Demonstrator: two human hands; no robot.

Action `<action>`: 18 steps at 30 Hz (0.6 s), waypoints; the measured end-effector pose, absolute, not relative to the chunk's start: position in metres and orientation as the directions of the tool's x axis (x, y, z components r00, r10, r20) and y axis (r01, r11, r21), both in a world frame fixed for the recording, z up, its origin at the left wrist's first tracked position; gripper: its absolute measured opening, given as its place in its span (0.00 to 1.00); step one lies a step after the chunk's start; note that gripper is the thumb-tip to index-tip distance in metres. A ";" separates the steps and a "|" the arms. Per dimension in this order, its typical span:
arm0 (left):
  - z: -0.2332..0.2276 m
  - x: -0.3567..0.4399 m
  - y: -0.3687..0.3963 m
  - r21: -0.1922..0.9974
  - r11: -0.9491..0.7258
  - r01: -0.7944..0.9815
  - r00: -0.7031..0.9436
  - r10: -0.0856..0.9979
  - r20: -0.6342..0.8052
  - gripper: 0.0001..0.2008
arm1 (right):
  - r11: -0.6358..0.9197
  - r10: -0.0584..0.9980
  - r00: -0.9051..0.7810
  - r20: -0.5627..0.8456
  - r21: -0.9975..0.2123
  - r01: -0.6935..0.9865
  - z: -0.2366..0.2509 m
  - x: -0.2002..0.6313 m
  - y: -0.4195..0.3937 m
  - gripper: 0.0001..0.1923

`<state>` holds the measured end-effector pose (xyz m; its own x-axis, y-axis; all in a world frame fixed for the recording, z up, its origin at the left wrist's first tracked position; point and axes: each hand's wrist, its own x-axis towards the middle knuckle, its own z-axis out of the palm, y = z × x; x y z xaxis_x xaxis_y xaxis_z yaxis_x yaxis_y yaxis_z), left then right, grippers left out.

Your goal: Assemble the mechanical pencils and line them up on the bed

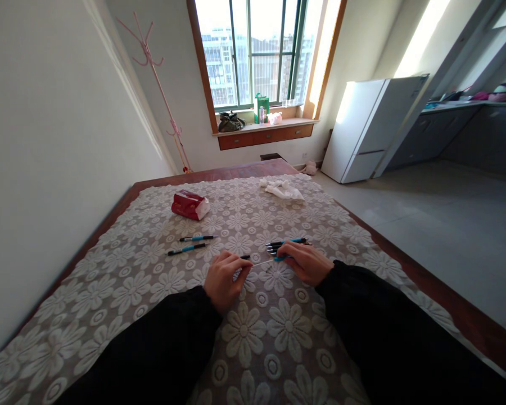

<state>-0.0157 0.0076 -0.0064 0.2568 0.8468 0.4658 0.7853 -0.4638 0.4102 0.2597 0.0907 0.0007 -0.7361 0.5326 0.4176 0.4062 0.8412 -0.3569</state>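
Over the tablecloth (245, 332), my left hand (223, 280) is closed, with thumb and forefinger pinching one end of a thin white pen refill (262, 263). A short black pen piece (245, 257) shows at the same fingertips. My right hand (308, 263) is closed on a blue pen barrel (279, 259), and the refill's other end meets this barrel. Just beyond the right fingers, several blue-and-black pens (273, 246) lie side by side, partly hidden by that hand. Left of my left hand lie two more pens, a farther pen (198, 238) and a nearer pen (187, 249).
A red packet (189, 205) rests at the far left of the table, and a crumpled white plastic bag (285, 191) at the far right. Past the table stand a pink coat rack (160, 84), a window sill (270, 125) with bags, and a white fridge (358, 129).
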 end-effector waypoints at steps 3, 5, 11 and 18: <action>-0.005 -0.015 0.007 0.407 -0.465 0.786 0.262 0.847 0.462 0.07 | 0.831 0.550 -0.730 0.406 -0.354 0.429 -0.002 0.260 0.090 0.12; -0.005 -0.015 0.007 0.401 -0.466 0.789 0.268 0.848 0.458 0.07 | 0.823 0.563 -0.729 0.389 -0.342 0.453 -0.002 0.261 0.090 0.12; -0.001 -0.013 0.005 0.399 -0.483 0.779 0.305 0.849 0.432 0.06 | 0.802 0.590 -0.756 0.285 -0.313 0.508 0.006 0.263 0.085 0.09; 0.001 -0.013 0.003 0.400 -0.490 0.775 0.316 0.848 0.426 0.05 | 0.786 0.586 -0.802 0.119 -0.324 0.526 0.002 0.256 0.082 0.08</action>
<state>-0.0128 0.0027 0.0010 0.3156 0.8478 0.4262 0.7747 -0.4896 0.4002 0.2563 0.0817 0.0020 -0.8017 0.5857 0.1193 0.5263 0.7863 -0.3236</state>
